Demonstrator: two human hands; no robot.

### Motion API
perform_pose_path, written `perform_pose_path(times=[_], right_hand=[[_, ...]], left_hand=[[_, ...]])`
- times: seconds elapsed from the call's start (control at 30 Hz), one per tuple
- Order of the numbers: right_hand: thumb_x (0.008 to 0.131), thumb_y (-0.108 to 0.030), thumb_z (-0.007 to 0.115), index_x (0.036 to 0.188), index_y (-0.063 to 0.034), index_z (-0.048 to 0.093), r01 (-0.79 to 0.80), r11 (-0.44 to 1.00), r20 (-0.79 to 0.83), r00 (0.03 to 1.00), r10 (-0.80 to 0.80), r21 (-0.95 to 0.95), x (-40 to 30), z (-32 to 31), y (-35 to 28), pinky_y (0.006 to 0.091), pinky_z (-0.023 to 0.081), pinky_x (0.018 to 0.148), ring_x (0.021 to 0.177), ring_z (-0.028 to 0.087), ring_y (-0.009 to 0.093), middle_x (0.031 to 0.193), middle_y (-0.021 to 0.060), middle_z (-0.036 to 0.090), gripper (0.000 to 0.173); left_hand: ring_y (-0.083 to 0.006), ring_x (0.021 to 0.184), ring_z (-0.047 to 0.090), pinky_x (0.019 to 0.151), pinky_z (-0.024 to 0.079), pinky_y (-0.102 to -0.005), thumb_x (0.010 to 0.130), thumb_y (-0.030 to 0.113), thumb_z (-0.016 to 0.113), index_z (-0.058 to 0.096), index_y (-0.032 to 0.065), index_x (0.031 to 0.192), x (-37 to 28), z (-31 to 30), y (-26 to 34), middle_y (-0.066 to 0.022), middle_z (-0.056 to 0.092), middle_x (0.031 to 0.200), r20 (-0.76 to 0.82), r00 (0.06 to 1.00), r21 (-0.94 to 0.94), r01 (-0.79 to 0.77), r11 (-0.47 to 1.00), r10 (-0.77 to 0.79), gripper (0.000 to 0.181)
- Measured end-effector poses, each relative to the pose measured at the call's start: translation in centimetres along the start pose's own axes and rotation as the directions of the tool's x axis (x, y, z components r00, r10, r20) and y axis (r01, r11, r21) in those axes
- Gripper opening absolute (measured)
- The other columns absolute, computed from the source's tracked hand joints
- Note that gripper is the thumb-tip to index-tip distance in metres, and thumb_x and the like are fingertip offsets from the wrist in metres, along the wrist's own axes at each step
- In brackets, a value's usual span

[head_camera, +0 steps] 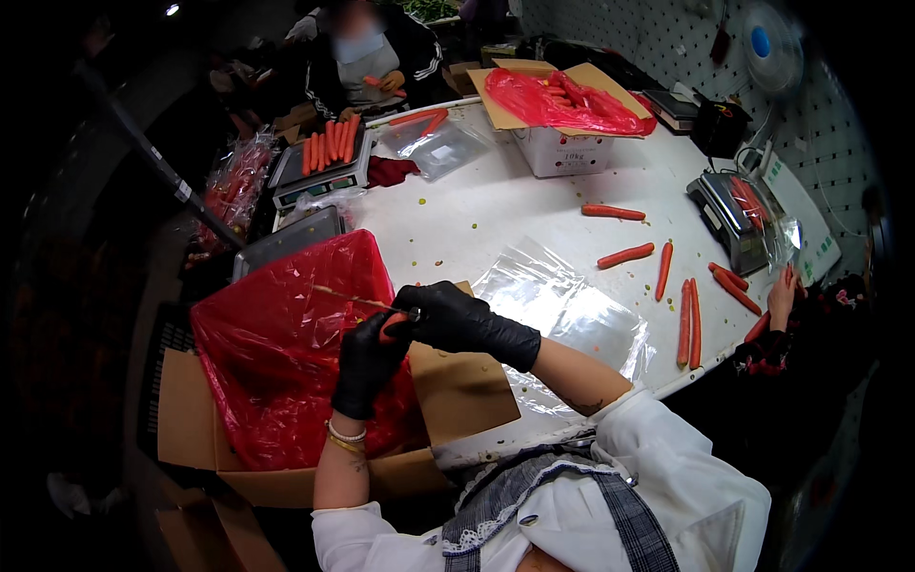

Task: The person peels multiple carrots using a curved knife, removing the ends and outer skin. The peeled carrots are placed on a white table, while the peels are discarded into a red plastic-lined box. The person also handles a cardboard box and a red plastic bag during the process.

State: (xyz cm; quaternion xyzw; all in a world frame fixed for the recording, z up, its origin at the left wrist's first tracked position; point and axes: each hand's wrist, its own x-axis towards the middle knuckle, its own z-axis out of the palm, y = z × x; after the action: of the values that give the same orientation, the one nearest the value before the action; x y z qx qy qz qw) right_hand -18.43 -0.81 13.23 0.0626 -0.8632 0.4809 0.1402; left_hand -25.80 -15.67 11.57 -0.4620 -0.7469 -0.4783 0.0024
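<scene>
My left hand (pixel 366 368), in a black glove, grips a carrot (pixel 392 326) with its rounded end showing. My right hand (pixel 457 319), gloved likewise, holds a thin knife (pixel 352 297) whose blade points left over the carrot. Whether the blade touches the carrot, I cannot tell. Both hands are above a cardboard box (pixel 465 393) lined with a red plastic bag (pixel 286 322). What lies deep in the bag is mostly hidden. Flat clear plastic bags (pixel 532 286) lie on the white table (pixel 493 207), just beyond my right hand.
Several loose carrots (pixel 626 255) lie to the right. A scale (pixel 729 222) holds bagged carrots near a co-worker's hand (pixel 782 299). Another scale (pixel 322 168) bears carrots at far left, before a seated person (pixel 364 64). An open carton (pixel 565 150) stands at the back.
</scene>
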Motion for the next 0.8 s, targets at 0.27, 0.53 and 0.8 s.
perform_pose_path(times=[0.27, 0.53, 0.8], right_hand=[[0.079, -0.026, 0.061, 0.073, -0.0041, 0.054, -0.003, 0.635, -0.347, 0.836, 0.426, 0.773, -1.8, -4.5, 2.2, 0.0197, 0.034, 0.036, 0.038, 0.044, 0.007, 0.057, 0.0039, 0.054, 0.024], [0.076, -0.026, 0.064, 0.07, -0.0014, 0.057, -0.075, 0.963, -0.312, 0.937, 0.156, 0.258, -3.0, 3.1, 2.2, 0.0311, 0.04, 0.044, 0.046, 0.053, 0.02, 0.059, 0.0109, 0.057, 0.026], [0.071, -0.022, 0.06, 0.059, -0.0099, 0.057, 0.176, 0.801, -0.205, 0.915, -0.348, -0.573, -0.2, 0.5, -1.2, 0.0337, 0.042, 0.043, 0.048, 0.054, 0.026, 0.054, 0.0072, 0.053, 0.018]], left_hand=[[-0.0181, 0.088, 0.057, 0.078, 0.046, -0.0345, 0.086, 0.017, 0.05, 0.052, 0.0011, 0.103, 0.6, -3.0, -1.2, -0.0066, 0.058, 0.096, -0.127, 0.951, -0.476, 0.189, 0.859, -0.28, 0.024], [-0.0193, 0.078, 0.055, 0.075, 0.044, -0.0323, 0.082, 0.019, 0.055, 0.05, 0.0018, 0.098, -0.3, -2.6, -1.5, -0.0088, 0.056, 0.084, -0.012, 0.949, -0.969, 0.067, 0.239, -0.314, 0.024], [-0.0136, 0.063, 0.054, 0.051, 0.041, -0.0261, 0.07, 0.006, 0.063, 0.05, 0.003, 0.084, -2.3, -1.5, -2.9, -0.0061, 0.054, 0.071, -0.11, 0.99, -0.019, 0.09, 0.996, -0.092, 0.019]])
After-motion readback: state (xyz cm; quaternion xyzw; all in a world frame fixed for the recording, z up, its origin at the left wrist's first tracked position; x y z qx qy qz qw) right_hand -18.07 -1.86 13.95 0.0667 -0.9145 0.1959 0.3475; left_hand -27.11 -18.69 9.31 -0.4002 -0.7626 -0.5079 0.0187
